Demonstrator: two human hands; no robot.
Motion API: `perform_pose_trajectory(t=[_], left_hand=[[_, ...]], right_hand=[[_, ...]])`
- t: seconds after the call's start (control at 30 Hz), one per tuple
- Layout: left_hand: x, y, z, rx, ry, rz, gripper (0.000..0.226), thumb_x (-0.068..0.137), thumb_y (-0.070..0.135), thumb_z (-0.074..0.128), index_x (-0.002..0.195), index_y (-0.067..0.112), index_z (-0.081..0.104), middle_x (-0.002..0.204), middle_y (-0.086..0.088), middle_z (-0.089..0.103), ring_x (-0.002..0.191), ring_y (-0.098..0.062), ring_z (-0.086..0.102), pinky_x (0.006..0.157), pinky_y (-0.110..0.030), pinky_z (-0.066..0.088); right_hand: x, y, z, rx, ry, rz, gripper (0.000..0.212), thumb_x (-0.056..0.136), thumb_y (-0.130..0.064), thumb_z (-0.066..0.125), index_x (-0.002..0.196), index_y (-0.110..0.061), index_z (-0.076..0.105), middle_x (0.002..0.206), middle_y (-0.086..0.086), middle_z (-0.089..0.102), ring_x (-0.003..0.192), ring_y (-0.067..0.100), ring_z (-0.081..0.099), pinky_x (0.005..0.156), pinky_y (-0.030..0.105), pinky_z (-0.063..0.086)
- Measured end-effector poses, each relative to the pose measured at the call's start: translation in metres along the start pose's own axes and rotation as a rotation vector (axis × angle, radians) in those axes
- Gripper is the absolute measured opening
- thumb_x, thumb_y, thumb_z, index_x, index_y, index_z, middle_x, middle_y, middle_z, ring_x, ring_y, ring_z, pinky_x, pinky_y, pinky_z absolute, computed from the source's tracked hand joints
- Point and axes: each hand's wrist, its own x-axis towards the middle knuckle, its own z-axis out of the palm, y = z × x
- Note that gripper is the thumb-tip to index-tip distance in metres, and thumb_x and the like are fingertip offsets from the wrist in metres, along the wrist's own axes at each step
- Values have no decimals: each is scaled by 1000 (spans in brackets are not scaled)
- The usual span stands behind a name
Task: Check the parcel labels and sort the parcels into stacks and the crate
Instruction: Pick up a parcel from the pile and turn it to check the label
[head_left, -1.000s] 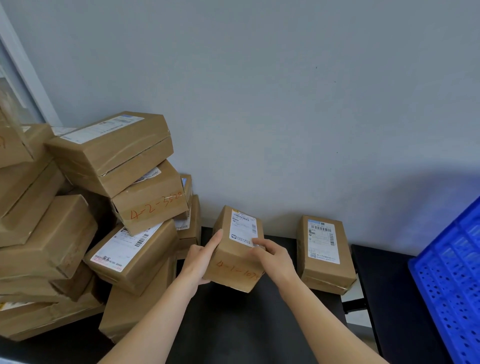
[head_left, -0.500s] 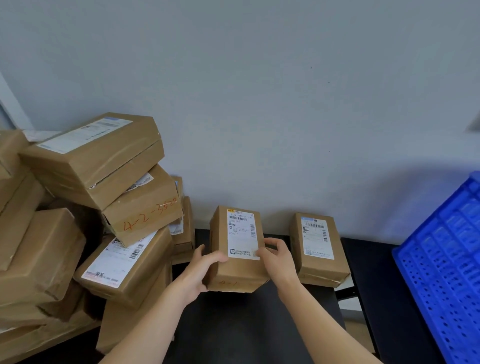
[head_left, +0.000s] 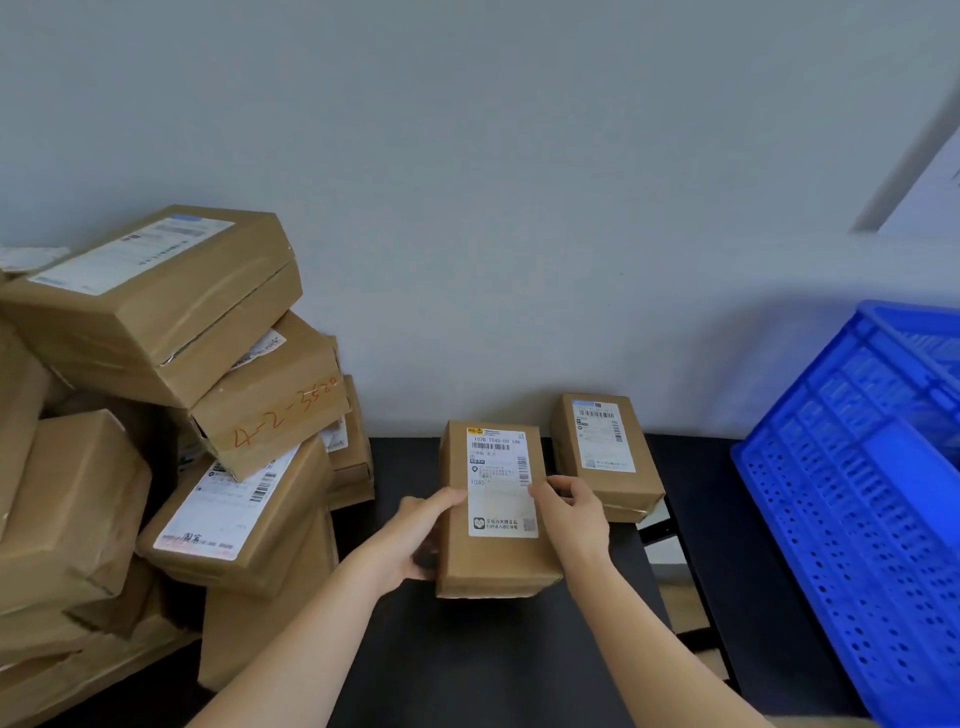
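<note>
Parcel (head_left: 498, 561) label-up, left hand (head_left: 410, 540) and right hand (head_left: 571, 514) fingers grasping its sides

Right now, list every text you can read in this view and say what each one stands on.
"107B T045-00 108": top of the white label on the held parcel.
"T045": same label, mid left.
"4-2-55…", orange handwriting: side of the tilted box; last digits unclear.
Fine print on every label, including the parcel by the wall: too small or blurred to read.
</note>
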Motion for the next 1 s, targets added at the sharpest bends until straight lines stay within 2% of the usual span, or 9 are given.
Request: perform_pose_trajectory(t=[0.1,0.2,0.4,0.57,0.7,0.83,1.0], left_hand=[[-3,-9,7,99,-101,-47,78,77,44,73,135,21,26,118,-6,53,107,-27,53,98,-51,45],[-6,-16,21,184,-201,-62,83,77,39,74,139,31,21,120,-2,51,109,-28,53,90,-47,48],[-9,-19,54,254,-316,-109,65,79,39,73,127,33,31,121,-4,52,111,-30,52,88,-48,51],[-6,-22,81,349,-384,-127,70,80,42,71,136,31,31,127,-5,52,113,-29,53,85,-46,53],[-4,-23,107,406,-418,-155,77,80,41,72,141,29,28,133,-5,47,117,-31,49,82,-45,53],[1,-23,128,421,-425,-179,88,77,42,74,146,29,22,140,-7,40,127,-35,43,88,-48,52],[5,-19,142,422,-414,-191,86,81,39,71,147,29,17,145,-9,35,130,-37,40,87,-46,51]], right_hand=[[-8,11,-14,-24,66,17,26,91,-33,56,115,-21,56,88,-10,54,76,3,49,57,20,36],[-15,22,-27,-12,128,60,24,89,-36,56,106,-19,60,89,-7,60,78,5,53,59,23,38],[-28,42,-56,5,227,155,26,88,-41,54,101,-19,58,87,-3,61,76,9,55,58,25,39],[-30,57,-77,-10,307,192,25,88,-42,54,97,-19,59,83,-1,62,75,13,59,63,28,46],[-26,71,-91,-64,365,243,25,88,-45,53,98,-23,57,85,-3,63,76,13,60,61,29,45],[-17,78,-99,-107,376,276,20,90,-39,49,101,-23,55,84,-5,62,74,11,59,59,27,44],[-3,81,-107,-128,363,270,21,92,-32,48,111,-25,55,83,-8,60,73,8,57,56,25,42]])
